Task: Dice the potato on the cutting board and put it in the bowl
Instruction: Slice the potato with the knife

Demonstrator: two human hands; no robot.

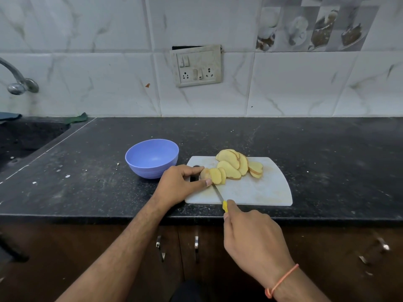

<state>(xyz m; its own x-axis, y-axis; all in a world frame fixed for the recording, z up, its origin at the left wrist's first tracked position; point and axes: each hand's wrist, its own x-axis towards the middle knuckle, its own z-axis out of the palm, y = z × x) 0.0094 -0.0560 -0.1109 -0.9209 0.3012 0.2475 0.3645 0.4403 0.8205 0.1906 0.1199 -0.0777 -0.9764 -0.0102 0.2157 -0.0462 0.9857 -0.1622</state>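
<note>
Sliced potato [231, 167] on white board [261, 190]

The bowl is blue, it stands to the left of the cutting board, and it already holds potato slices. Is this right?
Not quite. In the head view the bowl is empty; the potato slices all lie on the cutting board. It is blue and stands left of the board.

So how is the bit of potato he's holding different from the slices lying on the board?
The potato end is an uncut chunk, pinched by the left hand with the knife beside it; the potato slices are thin, flat rounds, leaning on each other, untouched. The end shows mostly brown skin; the slices show pale yellow faces. Both sit on the white cutting board.
</note>
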